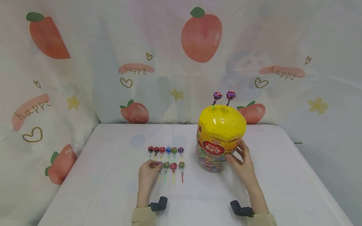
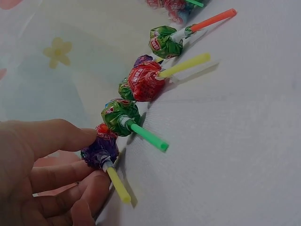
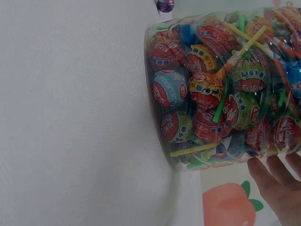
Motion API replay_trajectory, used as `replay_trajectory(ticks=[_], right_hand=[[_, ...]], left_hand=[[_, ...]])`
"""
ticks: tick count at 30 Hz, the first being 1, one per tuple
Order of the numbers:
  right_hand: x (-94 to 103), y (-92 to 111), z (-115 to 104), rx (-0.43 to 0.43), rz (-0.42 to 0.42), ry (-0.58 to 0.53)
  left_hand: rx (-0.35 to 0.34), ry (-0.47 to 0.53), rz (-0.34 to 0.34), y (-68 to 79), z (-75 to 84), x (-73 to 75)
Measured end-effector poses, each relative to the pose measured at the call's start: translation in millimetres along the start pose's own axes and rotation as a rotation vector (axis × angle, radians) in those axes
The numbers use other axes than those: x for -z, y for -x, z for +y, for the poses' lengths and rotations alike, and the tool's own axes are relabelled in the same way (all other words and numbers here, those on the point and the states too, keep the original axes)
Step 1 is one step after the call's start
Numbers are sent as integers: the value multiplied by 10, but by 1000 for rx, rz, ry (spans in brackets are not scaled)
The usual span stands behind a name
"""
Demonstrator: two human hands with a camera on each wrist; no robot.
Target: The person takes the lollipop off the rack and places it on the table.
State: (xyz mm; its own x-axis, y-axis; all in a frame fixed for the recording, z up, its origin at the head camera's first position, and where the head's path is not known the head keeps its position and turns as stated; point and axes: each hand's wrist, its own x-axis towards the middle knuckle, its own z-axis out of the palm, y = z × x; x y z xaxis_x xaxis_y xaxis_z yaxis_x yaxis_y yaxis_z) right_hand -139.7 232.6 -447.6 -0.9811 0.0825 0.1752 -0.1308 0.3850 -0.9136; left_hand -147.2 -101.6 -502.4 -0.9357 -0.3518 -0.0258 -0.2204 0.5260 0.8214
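Note:
At the left end of the front row of lollipops, my left hand pinches a purple-wrapped lollipop by its head, thumb on one side and fingers on the other. Its yellow stick points toward me, close over the white cloth. Beside it lies a green lollipop with a green stick. My right hand holds the right side of a large clear jar full of wrapped lollipops, thumb at the front. Two purple lollipops stand upright in holes of its yellow lid.
Further along the front row lie a red lollipop and another green lollipop. Behind them runs a second row with several lollipops, among them a blue one. A printed curtain hangs behind the white-covered table.

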Motion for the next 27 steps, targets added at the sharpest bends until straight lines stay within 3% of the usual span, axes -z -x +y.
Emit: replay_trajectory(ticks=[16, 21, 27], right_hand=[[3, -3, 9, 1, 6, 18], [3, 5, 2, -1, 7, 23], [2, 0, 6, -8, 3, 28]], left_hand=[[15, 11, -4, 5, 8, 57], [26, 18, 27, 8, 52, 101], [-13, 73, 82, 17, 120, 161]])
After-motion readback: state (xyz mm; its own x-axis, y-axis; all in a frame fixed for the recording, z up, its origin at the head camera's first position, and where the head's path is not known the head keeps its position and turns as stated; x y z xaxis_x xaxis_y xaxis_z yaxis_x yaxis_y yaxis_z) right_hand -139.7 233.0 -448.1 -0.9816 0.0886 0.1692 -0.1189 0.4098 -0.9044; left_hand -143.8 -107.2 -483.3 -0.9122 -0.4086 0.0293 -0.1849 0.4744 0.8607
